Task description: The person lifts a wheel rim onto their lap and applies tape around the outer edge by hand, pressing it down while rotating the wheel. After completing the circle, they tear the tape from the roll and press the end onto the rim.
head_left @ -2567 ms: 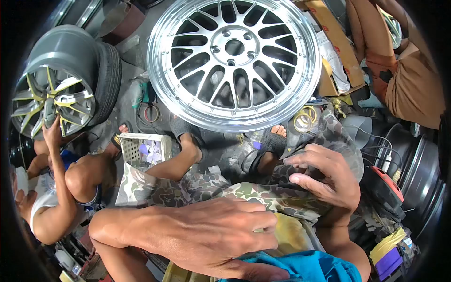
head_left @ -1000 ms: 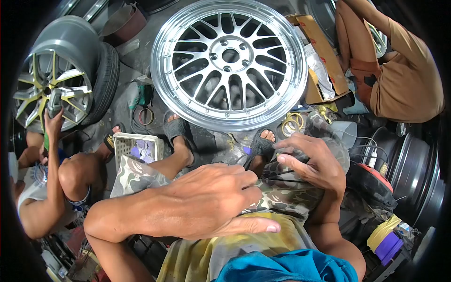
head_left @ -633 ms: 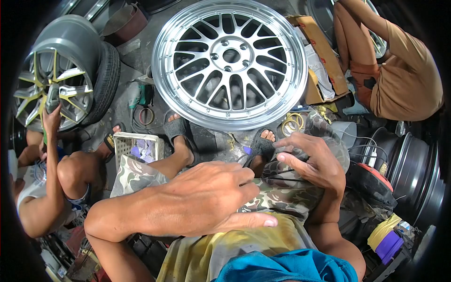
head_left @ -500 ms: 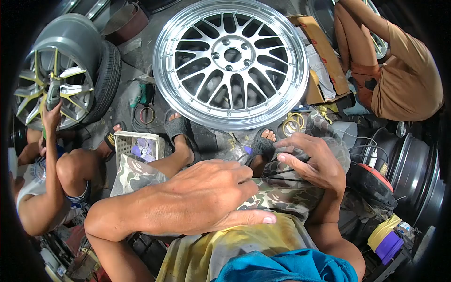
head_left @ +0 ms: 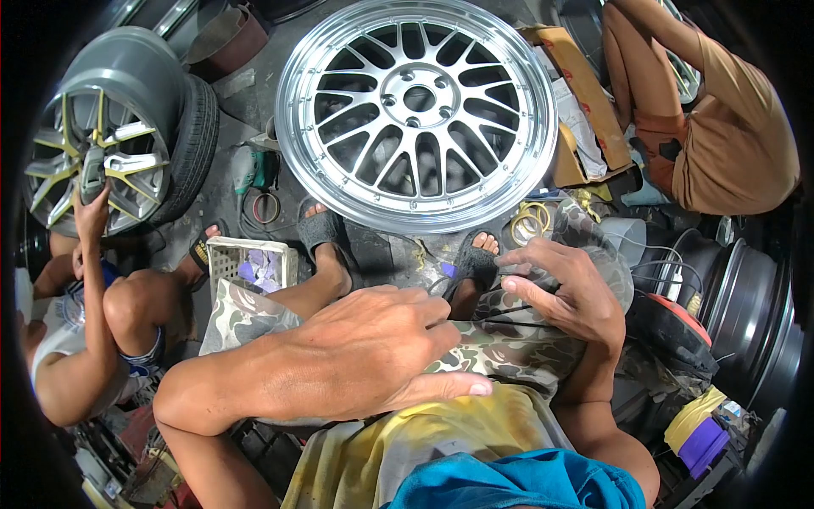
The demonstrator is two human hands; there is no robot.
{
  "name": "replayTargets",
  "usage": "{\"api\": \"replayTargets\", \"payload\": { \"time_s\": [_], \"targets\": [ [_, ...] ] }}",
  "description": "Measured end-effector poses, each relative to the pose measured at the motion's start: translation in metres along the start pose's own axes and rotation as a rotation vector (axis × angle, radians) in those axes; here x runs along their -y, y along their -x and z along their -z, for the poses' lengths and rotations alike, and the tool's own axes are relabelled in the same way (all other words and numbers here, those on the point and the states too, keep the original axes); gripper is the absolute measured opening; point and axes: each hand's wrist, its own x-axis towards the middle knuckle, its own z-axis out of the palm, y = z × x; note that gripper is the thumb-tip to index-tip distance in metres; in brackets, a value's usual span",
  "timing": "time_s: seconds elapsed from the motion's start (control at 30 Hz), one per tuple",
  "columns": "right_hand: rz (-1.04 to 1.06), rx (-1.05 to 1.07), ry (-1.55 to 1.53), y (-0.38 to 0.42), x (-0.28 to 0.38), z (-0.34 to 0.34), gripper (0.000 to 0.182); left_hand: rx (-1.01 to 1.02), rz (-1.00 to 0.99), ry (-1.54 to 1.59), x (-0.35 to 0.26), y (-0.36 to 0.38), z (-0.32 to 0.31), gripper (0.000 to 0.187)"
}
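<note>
My left hand [head_left: 381,343] hangs palm down above my camouflage shorts [head_left: 487,349] and yellow-stained shirt [head_left: 475,411]. Its thumb stretches out apart from the bent fingers, whose tips are hidden; I see nothing held. My right hand [head_left: 566,293] hovers by my right knee, loosely open, with the thumb apart from curved fingers and no object in it. Beyond both hands, a silver multi-spoke wheel rim [head_left: 418,182] lies face up, touched by neither hand. My sandalled feet [head_left: 326,242] are near its lower edge.
At left, a co-worker's hand [head_left: 91,208] holds a grey-green power tool [head_left: 92,172] against another rim [head_left: 127,161]. Another person [head_left: 729,127] sits at right. A tire [head_left: 193,144], a green power tool [head_left: 248,168], a white basket [head_left: 286,265], cardboard [head_left: 585,93] and stacked rims [head_left: 729,297] surround me.
My left hand has shifted very slightly left, its thumb a little higher. My right hand and the silver rim look nearly unmoved. The left co-worker's hand and tool have shifted slightly.
</note>
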Motion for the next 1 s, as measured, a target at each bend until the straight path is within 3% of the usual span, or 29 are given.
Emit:
{"api": "replayTargets", "payload": {
  "time_s": [0.3,0.37,0.47,0.6,0.67,1.0],
  "targets": [
    [0.005,-0.007,-0.004,-0.0003,-0.0012,-0.0006,0.031,0.025,0.012,-0.009,0.0016,0.0007,0.0012,0.065],
    [0.005,-0.005,0.000,-0.0005,-0.0010,0.0000,0.031,0.046,0.029,-0.047,0.0014,0.0016,0.0012,0.056],
    [-0.009,0.003,0.003,-0.0003,-0.0004,-0.0001,0.031,0.042,0.028,-0.016,-0.0001,0.0005,0.0023,0.064],
    [-0.012,-0.008,-0.011,-0.0001,0.0000,-0.0013,0.031,0.074,0.048,-0.027,-0.0003,0.0010,0.0021,0.063],
    [-0.014,-0.010,-0.007,-0.0003,0.0010,-0.0006,0.031,0.044,0.041,-0.058,0.0010,0.0023,0.0001,0.053],
    [0.026,-0.009,0.033,-0.0006,-0.0005,-0.0002,0.032,0.070,0.062,-0.035,-0.0010,0.0005,0.0043,0.059]
  ]
}}
